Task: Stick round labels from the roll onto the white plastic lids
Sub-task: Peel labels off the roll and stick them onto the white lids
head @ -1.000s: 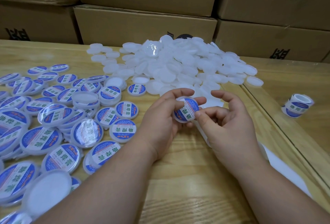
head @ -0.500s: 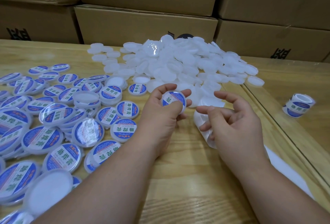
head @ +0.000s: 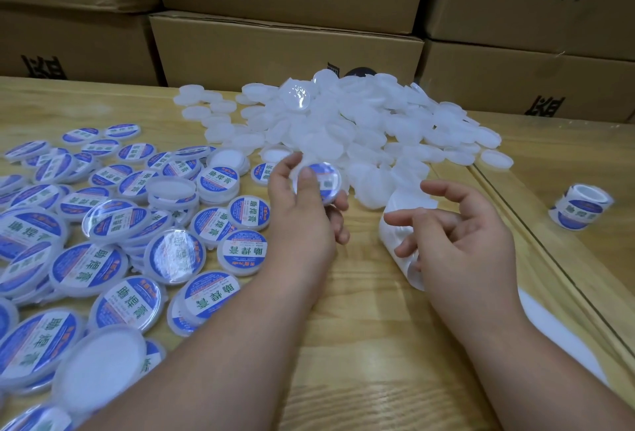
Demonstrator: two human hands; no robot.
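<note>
- Left hand (head: 302,221) at frame centre pinches a labelled lid (head: 321,183) — thumb on its face.
- Right hand (head: 460,241), just right of it, has loose, spread fingers over the white backing strip (head: 402,203).
- Plain lids (head: 360,121) heap at upper centre; labelled pile (head: 113,224) left.
- Label roll (head: 580,205) sits at the right edge.

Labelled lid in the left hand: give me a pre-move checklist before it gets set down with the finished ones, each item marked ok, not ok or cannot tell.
1. Left hand grips the round white plastic lid with blue label: ok.
2. Label flat, no bubbles: cannot tell, blurred.
3. Right hand free of the lid: ok.
4. White backing strip within reach under the right hand: ok.
5. Spread of labelled lids lies left of the held lid: ok.
6. Pile of blank white lids remains for the next pick: ok.
</note>
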